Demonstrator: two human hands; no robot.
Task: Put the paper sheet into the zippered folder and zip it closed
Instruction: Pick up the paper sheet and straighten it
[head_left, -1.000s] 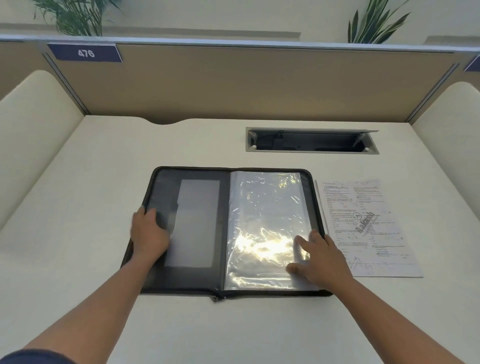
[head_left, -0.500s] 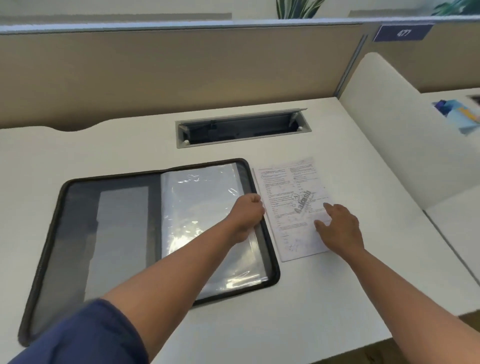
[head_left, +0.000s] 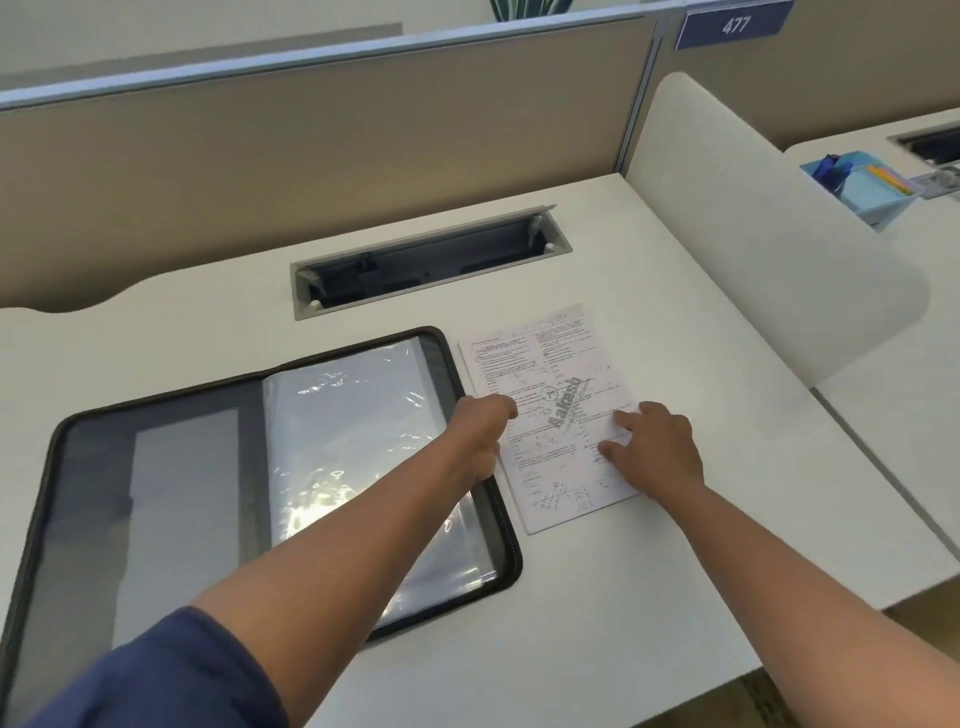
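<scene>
A black zippered folder (head_left: 156, 509) lies open and flat on the white desk, with clear plastic sleeves on its right half. Just right of it lies a printed paper sheet (head_left: 550, 395), flat on the desk. My left hand (head_left: 480, 431) reaches across the folder's right edge, fingers curled at the sheet's left edge. My right hand (head_left: 652, 449) rests on the sheet's lower right part, fingers spread and pressing down. Whether the left fingers grip the sheet's edge is hidden.
A grey cable slot (head_left: 426, 260) is set in the desk behind the folder. A beige partition (head_left: 311, 156) closes the back. A rounded white divider (head_left: 753, 223) stands at the right, with a blue box (head_left: 862, 187) on the neighbouring desk beyond.
Both hands left the folder and moved right to the paper sheet. The camera has swung right. In the last half second the left hand slid further onto the sheet's left edge.
</scene>
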